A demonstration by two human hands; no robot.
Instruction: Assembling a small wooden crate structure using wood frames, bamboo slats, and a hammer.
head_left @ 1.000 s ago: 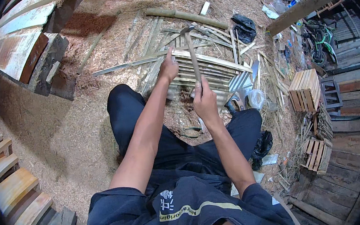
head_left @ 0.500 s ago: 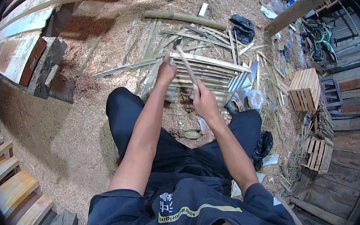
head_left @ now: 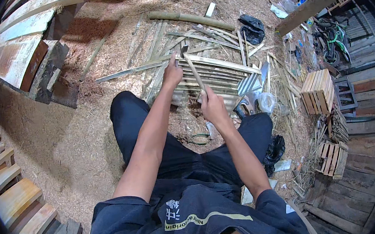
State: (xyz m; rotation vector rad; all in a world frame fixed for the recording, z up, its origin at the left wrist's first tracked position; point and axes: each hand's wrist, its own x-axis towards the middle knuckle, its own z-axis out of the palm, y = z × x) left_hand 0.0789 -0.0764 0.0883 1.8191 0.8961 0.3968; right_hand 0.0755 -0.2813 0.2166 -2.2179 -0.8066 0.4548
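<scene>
My right hand (head_left: pixel 214 106) is wrapped round the wooden handle of a hammer (head_left: pixel 195 72). The dark hammer head is close to the left end of a slatted wooden frame (head_left: pixel 218 64), near my left fingertips; I cannot tell whether it touches. My left hand (head_left: pixel 173 75) is closed at that same end of the slats, forefinger pointing away from me. Whatever it pinches is too small to make out. The frame of pale parallel slats lies in front of my bent knees.
A handsaw (head_left: pixel 243 108) and a clear plastic bag (head_left: pixel 266 103) lie by my right knee. Loose wood strips and a bamboo pole (head_left: pixel 192 19) are beyond the frame. Slatted crates (head_left: pixel 317 94) stand at right, stacked boards (head_left: pixel 17 196) at left, and a black bag (head_left: pixel 252 30) farther off.
The hammer head has come down a little toward the slat end by my left fingers. Both hands stay in nearly the same place.
</scene>
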